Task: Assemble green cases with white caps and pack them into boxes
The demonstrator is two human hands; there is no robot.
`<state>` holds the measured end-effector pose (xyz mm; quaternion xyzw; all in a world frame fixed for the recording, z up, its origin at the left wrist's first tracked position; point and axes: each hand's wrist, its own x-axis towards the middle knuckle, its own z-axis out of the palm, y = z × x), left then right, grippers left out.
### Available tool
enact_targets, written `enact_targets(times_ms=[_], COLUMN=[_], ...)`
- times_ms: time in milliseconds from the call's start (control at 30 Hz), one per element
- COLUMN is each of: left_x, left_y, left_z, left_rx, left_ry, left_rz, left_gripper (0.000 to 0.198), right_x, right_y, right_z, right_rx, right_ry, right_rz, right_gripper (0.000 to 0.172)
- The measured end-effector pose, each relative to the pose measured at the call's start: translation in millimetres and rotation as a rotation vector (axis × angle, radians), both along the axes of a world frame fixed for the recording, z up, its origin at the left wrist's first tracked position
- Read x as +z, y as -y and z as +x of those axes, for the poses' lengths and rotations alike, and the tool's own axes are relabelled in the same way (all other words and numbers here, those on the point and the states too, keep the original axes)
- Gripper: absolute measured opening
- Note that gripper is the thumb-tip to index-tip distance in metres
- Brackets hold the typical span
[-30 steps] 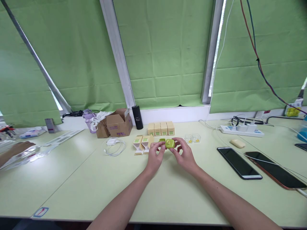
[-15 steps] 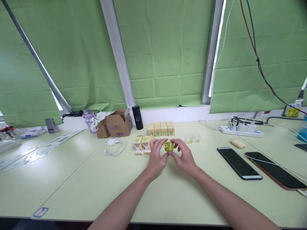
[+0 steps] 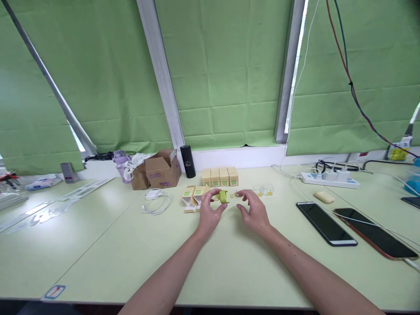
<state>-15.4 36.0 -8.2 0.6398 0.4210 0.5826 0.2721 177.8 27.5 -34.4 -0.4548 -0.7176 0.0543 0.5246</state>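
My left hand [image 3: 209,214] pinches a small olive-green case [image 3: 223,197] between thumb and fingers, just above the table. A pale loop sticks out on its left side, partly behind my fingers. To the right, my right hand [image 3: 254,212] is apart from the case, its thumb and forefinger spread with nothing visible between them. Tiny green pieces [image 3: 231,196] lie on the table between the two hands. Behind my left hand stand two opened cardboard boxes [image 3: 194,199] with green labels. Beyond my right hand are two clear plastic cups [image 3: 263,190] with something yellow in them.
Several closed small boxes [image 3: 219,176] stand in a row at the back. A black cylinder [image 3: 187,161], a brown carton [image 3: 163,169] and a white charger cable [image 3: 157,201] are to the left. Phones [image 3: 326,223], a cream case [image 3: 324,197] and a power strip [image 3: 330,178] lie right.
My right hand has let go of the green case and moved slightly right. My left hand keeps the case and has moved it a little left, turning it. Tiny green pieces now show between my hands.
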Motion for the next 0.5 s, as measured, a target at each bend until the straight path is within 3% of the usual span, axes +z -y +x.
enact_targets(times_ms=[333,500], left_x=[-7.2,-6.4], left_y=[-12,-11], left_z=[-3,-3], left_rx=[-0.263,-0.315], left_ry=[0.358,0.430], left_rz=[-0.149,-0.189], left_gripper=[0.061,0.060], right_x=[-16.8,-17.1], right_y=[-26,-38], right_z=[17,18], right_rx=[-0.282,-0.379], right_ry=[0.222,0.362], right_rz=[-0.047,-0.028], right_gripper=[0.027,0.032])
